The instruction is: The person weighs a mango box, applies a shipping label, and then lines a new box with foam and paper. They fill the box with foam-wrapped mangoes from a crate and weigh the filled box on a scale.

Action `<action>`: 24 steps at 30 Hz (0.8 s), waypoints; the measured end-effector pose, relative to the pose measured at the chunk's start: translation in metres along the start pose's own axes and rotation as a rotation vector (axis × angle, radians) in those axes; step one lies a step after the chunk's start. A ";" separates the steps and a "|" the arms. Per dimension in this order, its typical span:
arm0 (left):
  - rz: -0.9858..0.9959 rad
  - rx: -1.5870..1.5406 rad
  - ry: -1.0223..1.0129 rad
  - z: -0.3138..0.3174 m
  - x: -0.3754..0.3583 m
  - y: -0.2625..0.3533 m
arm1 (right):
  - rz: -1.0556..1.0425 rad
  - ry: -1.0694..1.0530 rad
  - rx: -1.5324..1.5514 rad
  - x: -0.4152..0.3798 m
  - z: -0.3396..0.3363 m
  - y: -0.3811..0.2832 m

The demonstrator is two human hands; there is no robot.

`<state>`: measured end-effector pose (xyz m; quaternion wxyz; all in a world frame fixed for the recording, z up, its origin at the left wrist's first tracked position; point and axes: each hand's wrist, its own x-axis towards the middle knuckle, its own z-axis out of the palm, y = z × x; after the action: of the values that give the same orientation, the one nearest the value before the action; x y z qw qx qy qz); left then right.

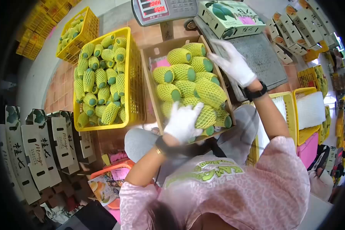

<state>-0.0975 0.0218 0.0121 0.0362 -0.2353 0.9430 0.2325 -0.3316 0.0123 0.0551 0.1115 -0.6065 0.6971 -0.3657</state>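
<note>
A cardboard box (147, 82) in front of me is filled with green mangoes, each in a yellow foam net sleeve; one netted mango (211, 94) lies on top near the right side. My left hand (183, 122), in a white glove, rests over the mangoes at the box's near left corner with its fingers apart. Its fingertips touch the fruit, and I see no mango clasped in it. By the far right rim of the box is my right hand (234, 64), also gloved, fingers stretched out and nothing in them.
On the left stands a yellow crate (128, 76) of netted mangoes. Ahead are a scale display (153, 7) and its metal platform (260, 57), bearing a printed mango carton (232, 19). Folded cartons (38, 153) stand at left, and yellow crates (308, 92) at right.
</note>
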 end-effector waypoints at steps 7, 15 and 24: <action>-0.248 -1.083 0.276 -0.007 -0.070 0.003 | 0.498 -0.716 0.175 -0.135 -0.036 -0.044; -0.017 -1.237 0.488 -0.018 -0.047 0.020 | 0.562 -0.429 1.190 -0.126 0.010 -0.086; -0.267 -2.034 0.727 -0.027 0.019 0.002 | -0.040 -0.244 0.318 -0.065 0.023 -0.090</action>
<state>-0.1139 0.0030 0.0341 -0.4316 -0.3104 0.2301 0.8151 -0.2336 0.0643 0.0786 0.2821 -0.6347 0.6000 -0.3970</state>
